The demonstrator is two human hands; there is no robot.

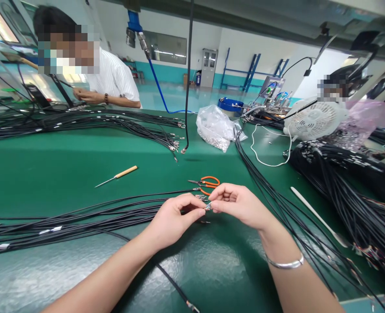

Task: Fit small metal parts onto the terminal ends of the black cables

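My left hand (175, 216) and my right hand (242, 203) meet over the green table, thumbs and forefingers pinched together. Between the fingertips is a small silvery metal connector (208, 207), gripped from both sides. Its details are too small to make out, and my fingers partly hide it. Just behind my hands lie orange-handled scissors (211, 179). A bundle of black cables (114, 213) with white labels stretches left from my left hand. One black cable (171, 280) comes out below my left forearm, its stripped end toward the front edge.
A wooden-handled awl (126, 172) lies to the left. Farther back are another cable bundle (130, 124), a clear plastic bag of small metal parts (213, 128) and a white fan (316, 119). Thick cable piles (342, 191) fill the right. A co-worker (114, 78) sits across the table.
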